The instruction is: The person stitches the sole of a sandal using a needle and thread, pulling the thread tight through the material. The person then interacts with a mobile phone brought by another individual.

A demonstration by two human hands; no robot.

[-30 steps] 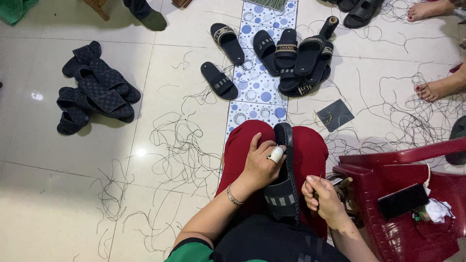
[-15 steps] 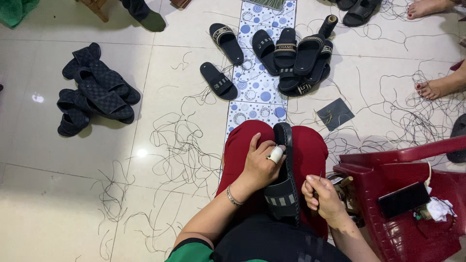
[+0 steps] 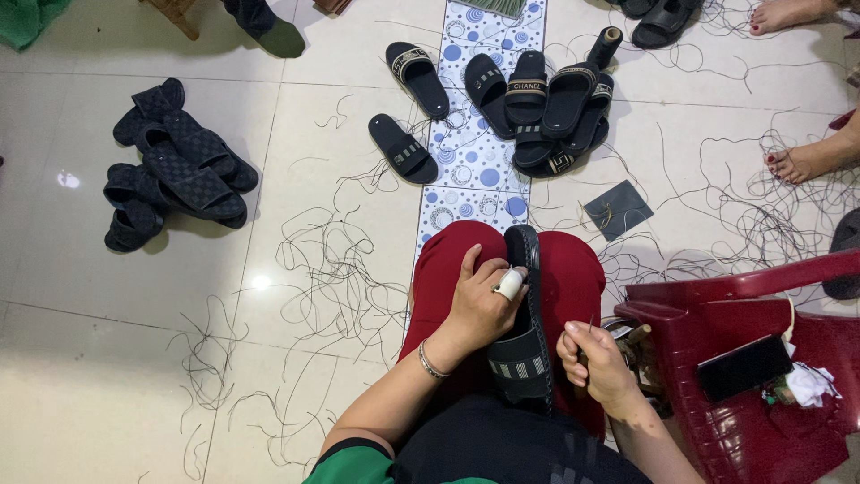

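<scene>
Left hand curled, palm down — right hand seemingly pinching.

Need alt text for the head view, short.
Seen from above, a seated person's left hand steadies a black slide sandal standing on edge on their red-clad lap, a white guard on one finger, while the right hand pinches something small beside it. More black sandals and loose dark threads litter the tiled floor.

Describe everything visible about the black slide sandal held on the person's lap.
The black slide sandal stands on edge along the red-clad lap, toe end pointing away from the person. It looks like rubber or synthetic material, with a wide strap carrying a pale striped band near the heel end. The left hand, one finger wrapped in white, grips its side; the right hand sits close beside it, pinching something thin, perhaps a needle.
</scene>
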